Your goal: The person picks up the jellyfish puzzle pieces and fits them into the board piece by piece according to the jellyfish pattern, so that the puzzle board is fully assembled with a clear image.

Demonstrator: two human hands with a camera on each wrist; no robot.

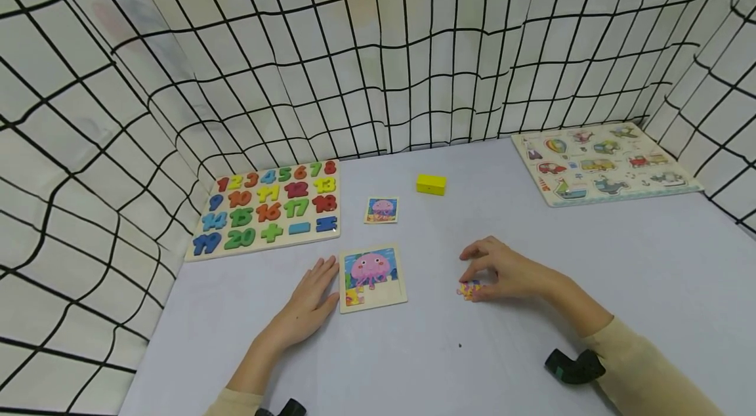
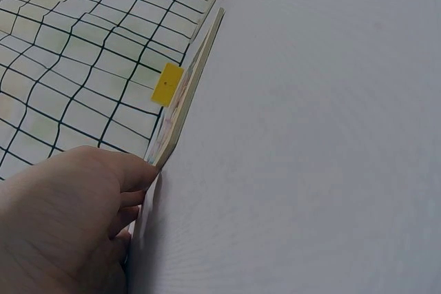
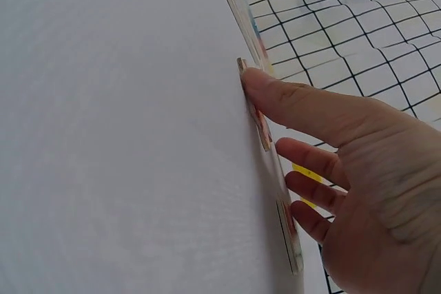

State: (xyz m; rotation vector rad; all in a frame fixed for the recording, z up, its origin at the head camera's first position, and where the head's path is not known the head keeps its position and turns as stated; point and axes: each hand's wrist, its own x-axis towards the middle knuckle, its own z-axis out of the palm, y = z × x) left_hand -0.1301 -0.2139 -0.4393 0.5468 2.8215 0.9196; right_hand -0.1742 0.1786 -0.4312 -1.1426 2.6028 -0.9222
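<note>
A square wooden jigsaw tray point(image 1: 373, 303) with a pink jellyfish picture lies in front of the person, part of its lower section showing bare wood. Along its left edge rests the left hand point(image 1: 307, 304), palm down with fingers extended; the left wrist view shows fingertips at the tray's side point(image 2: 180, 118). To the right of the tray, the right hand point(image 1: 502, 271) pinches a small pink and yellow jigsaw piece point(image 1: 470, 289) between thumb and index finger, low over the table. In the right wrist view the thumb lies on the piece point(image 3: 256, 118), the other fingers loosely bent.
Behind the tray sit a small jellyfish picture card point(image 1: 382, 210) and a yellow block point(image 1: 432, 184). A number puzzle board point(image 1: 262, 209) lies back left, a vehicle puzzle board point(image 1: 614, 196) back right. Black netting point(image 1: 384, 68) over white walls borders the table point(image 1: 413, 363).
</note>
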